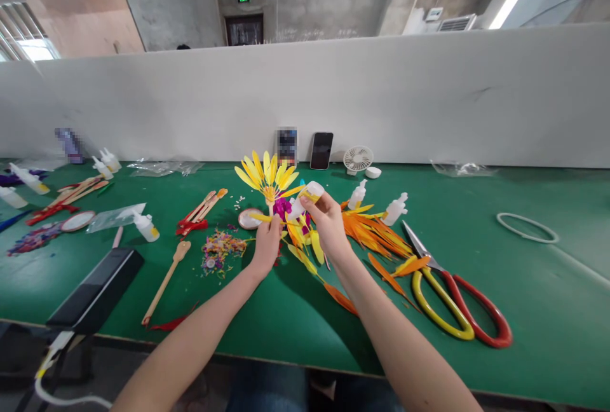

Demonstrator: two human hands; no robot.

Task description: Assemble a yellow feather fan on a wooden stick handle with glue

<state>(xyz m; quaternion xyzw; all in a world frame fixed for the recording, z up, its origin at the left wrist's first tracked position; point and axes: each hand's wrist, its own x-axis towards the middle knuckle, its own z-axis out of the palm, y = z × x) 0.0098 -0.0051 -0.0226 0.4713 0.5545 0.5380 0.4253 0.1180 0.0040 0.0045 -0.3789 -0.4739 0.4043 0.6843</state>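
My left hand [267,241] is closed around the wooden handle of a yellow feather fan [269,191], whose feathers spread out at the top. A single yellow feather [260,217] sticks out sideways by its fingertips. My right hand [328,218] grips a white glue bottle [311,196] with a yellow label, tilted with its narrow end down toward the fan's handle. Whether the nozzle touches anything cannot be made out. Behind the hands are magenta feathers [282,207]. Orange and yellow feathers [374,232] lie in a pile to the right of my right hand.
Large scissors [448,294] lie partly open at right. A wooden stick [166,281], colourful scraps [223,248] and a black power bank-like box [98,291] are at left. Glue bottles [395,210], a phone [321,150] and a small fan [357,159] stand toward the white partition [405,100].
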